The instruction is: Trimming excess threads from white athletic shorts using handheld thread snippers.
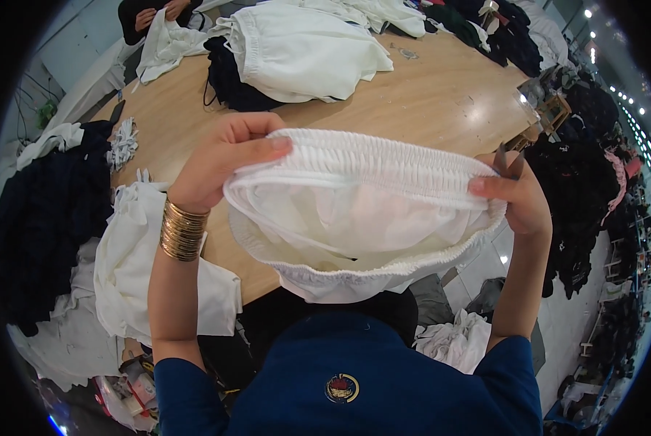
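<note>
A pair of white elastic-waist pants is held up in front of me, its waist opening spread wide and facing me. My left hand grips the gathered waistband at its left end, thumb over the edge. At the other end my right hand pinches the band between thumb and fingers. Dark pointed blades, seemingly thread snips, stick up from the right hand; their handles are hidden. The waistband is stretched between both hands, and the lower part of the pants hangs mostly out of sight.
Beyond my hands, white elastic-waist garments lie piled on the wooden table, with dark cloth beneath. White cloth drapes over the left edge. Dark garments heap at right. Another person's hands handle white cloth, far left.
</note>
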`<state>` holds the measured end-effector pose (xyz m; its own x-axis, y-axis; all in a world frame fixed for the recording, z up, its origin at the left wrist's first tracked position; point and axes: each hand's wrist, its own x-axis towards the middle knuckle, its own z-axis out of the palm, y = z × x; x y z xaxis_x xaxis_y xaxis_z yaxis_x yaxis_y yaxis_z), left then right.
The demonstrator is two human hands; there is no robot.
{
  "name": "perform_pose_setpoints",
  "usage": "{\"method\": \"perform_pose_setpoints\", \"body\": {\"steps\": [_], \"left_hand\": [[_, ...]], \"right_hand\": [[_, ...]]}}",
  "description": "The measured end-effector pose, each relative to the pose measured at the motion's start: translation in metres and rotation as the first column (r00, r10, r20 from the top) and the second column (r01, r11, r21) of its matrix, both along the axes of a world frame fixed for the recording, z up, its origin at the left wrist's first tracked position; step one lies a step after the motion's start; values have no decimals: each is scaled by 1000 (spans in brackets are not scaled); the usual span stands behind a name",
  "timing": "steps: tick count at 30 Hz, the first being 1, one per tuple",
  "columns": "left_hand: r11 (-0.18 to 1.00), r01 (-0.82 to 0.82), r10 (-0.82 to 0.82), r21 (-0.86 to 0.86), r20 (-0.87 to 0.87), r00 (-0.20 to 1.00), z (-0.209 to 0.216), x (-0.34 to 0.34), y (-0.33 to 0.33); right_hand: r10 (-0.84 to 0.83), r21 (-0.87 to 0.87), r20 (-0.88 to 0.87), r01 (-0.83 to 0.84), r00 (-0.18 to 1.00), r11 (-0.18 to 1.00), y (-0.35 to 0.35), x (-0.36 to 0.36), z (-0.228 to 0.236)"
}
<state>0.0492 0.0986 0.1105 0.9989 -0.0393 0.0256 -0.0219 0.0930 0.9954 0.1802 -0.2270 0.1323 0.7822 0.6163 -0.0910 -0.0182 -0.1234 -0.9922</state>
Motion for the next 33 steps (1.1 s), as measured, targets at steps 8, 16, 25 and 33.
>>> {"method": "perform_pose_setpoints", "body": {"steps": [8,16,25,33], "left_hand": [[933,235,-245,274,2,969,-10,17,-58],[803,469,-459,367,-119,880,-67,-18,-36],[903,362,-276,230,-335,901,-70,-39,-16],[882,372,-320,290,-211,924,-78,-31,-18]], "right_hand": [[420,-87,238,-411,876,907,66,-15,-28],[57,20,164,-61,985,998,21,1,-25],[-119,104,39,114,992,988,-7,5,-33],[-126,266,-58,137,990,954,-22,9,-33]]}}
